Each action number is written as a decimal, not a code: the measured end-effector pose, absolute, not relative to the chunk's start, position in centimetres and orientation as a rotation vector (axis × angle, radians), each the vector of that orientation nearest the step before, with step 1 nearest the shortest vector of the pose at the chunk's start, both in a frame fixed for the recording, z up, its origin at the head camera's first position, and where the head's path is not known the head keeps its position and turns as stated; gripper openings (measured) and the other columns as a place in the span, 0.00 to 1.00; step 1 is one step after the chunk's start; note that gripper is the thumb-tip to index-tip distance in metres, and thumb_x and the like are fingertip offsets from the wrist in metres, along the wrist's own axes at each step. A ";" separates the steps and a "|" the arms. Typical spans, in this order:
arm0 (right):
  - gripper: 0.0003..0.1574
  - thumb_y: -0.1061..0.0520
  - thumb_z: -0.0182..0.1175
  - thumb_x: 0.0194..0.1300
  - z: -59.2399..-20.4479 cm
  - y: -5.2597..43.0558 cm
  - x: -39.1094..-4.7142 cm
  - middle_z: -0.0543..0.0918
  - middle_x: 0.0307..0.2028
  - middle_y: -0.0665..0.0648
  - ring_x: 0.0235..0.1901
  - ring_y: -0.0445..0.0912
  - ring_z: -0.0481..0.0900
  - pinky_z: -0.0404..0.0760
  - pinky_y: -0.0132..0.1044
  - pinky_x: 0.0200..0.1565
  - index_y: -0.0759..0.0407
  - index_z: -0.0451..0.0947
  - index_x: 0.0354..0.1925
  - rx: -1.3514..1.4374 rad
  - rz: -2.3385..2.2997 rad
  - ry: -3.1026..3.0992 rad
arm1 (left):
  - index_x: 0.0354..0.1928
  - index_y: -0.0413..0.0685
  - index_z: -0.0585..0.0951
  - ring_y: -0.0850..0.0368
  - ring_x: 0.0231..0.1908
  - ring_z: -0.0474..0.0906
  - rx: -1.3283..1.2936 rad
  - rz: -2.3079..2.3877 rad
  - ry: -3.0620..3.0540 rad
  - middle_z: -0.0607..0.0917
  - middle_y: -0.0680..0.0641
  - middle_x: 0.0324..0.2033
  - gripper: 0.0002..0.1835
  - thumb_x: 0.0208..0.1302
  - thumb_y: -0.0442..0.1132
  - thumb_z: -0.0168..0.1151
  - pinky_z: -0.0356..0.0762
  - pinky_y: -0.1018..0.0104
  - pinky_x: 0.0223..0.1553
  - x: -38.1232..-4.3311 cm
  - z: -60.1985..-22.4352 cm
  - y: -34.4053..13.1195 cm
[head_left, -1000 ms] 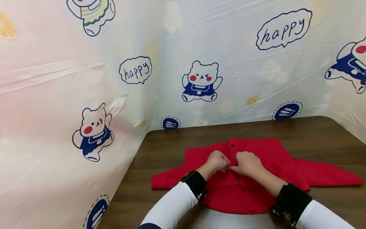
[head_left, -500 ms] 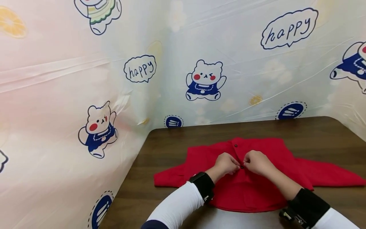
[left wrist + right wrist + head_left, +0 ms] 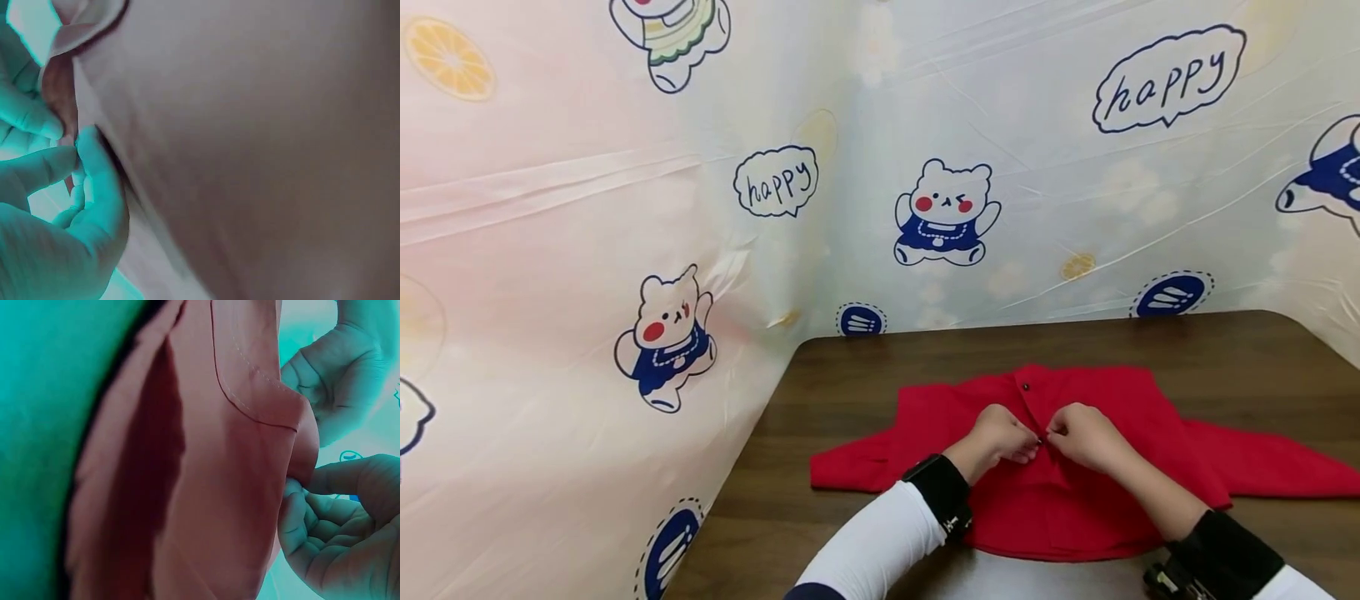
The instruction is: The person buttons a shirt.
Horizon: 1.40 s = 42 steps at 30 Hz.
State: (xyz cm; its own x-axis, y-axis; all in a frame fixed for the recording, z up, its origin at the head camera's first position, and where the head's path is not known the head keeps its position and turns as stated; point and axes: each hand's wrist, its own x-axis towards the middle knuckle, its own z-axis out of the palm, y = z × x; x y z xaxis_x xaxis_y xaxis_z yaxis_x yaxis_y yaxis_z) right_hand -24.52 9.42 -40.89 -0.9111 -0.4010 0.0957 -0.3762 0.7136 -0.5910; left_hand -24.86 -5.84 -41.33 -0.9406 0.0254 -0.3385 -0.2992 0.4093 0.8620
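A red long-sleeved shirt (image 3: 1105,387) lies front up with its sleeves spread to both sides. One dark button (image 3: 1026,387) shows near the collar, and another button (image 3: 1039,441) shows between my fingertips. My left hand (image 3: 1006,437) pinches the front edge from the left; in the left wrist view its thumb (image 3: 53,165) and index finger meet on the cloth. From the right, my right hand (image 3: 1086,435) pinches the placket (image 3: 300,450) between thumb and index finger in the right wrist view. Both hands work close together, and their fingertips partly hide the edge.
A brown wooden table (image 3: 865,367) bears the shirt. Behind and to the left hangs a pale curtain (image 3: 865,250) printed with bears and the word happy. Black straps (image 3: 942,492) circle both wrists over white sleeves.
A second ago my right thumb met the left fingertips at the placket. The hands then drew slightly apart, and the button came into sight between them. The head view shifted slightly.
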 end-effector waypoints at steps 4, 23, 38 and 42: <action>0.04 0.66 0.64 0.60 -40.9 9.4 -24.4 0.83 0.28 0.55 0.26 0.44 0.74 0.76 0.39 0.29 0.67 0.83 0.30 -0.638 -1.062 2.853 | 0.24 0.31 0.84 0.59 0.17 0.77 -0.268 1.680 2.212 0.83 0.42 0.19 0.08 0.60 0.25 0.64 0.84 0.63 0.28 -24.7 -40.9 -6.1; 0.04 0.67 0.61 0.63 -41.4 9.1 -23.9 0.80 0.26 0.53 0.24 0.44 0.71 0.72 0.35 0.26 0.68 0.81 0.31 -0.568 -1.222 2.794 | 0.24 0.34 0.84 0.60 0.18 0.77 -0.345 1.737 2.190 0.84 0.43 0.22 0.09 0.63 0.28 0.64 0.83 0.65 0.26 -24.3 -41.0 -5.9; 0.06 0.67 0.62 0.62 -41.6 9.2 -23.9 0.77 0.20 0.53 0.19 0.44 0.74 0.77 0.36 0.22 0.67 0.80 0.28 -0.443 -1.359 2.646 | 0.30 0.35 0.84 0.57 0.22 0.81 -0.392 1.879 2.073 0.84 0.42 0.25 0.09 0.65 0.35 0.65 0.84 0.64 0.31 -24.5 -41.8 -5.9; 0.06 0.65 0.66 0.58 -41.6 8.9 -23.9 0.78 0.19 0.51 0.20 0.42 0.73 0.74 0.35 0.23 0.65 0.80 0.25 -0.499 -1.269 2.794 | 0.30 0.35 0.85 0.58 0.21 0.80 -0.396 1.897 2.070 0.85 0.43 0.26 0.10 0.64 0.37 0.66 0.84 0.63 0.31 -24.5 -41.8 -5.9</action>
